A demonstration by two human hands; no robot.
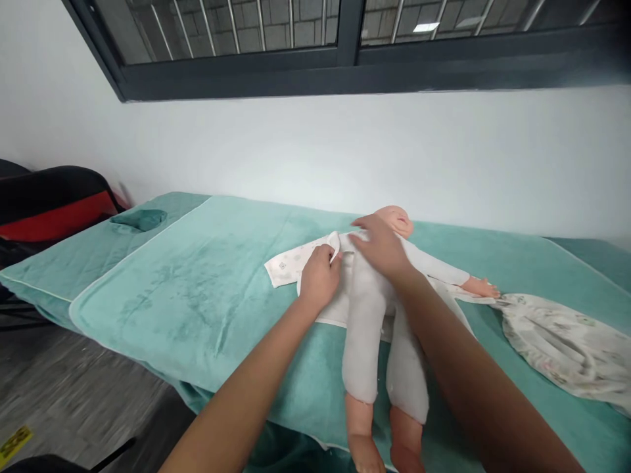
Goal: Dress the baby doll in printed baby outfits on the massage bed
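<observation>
- While pinching the white patterned baby shirt (288,263) with the left hand (320,279), resting the loosely open right hand (382,249) on the white-bodied doll (365,328).
- Seeing doll on shirt, feet at mint-green bed's (197,282) near edge.
- Seeing crumpled floral cloth (566,341) toward right edge.

Your L hand (321,274) grips the shirt (290,263) edge. Your R hand (382,246) is on the doll's (365,315) upper chest, w/ its head beside it.

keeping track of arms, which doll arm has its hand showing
The arm stretched toward the picture's right: its bare hand shows, while none emerges from the patterned sleeve.
</observation>
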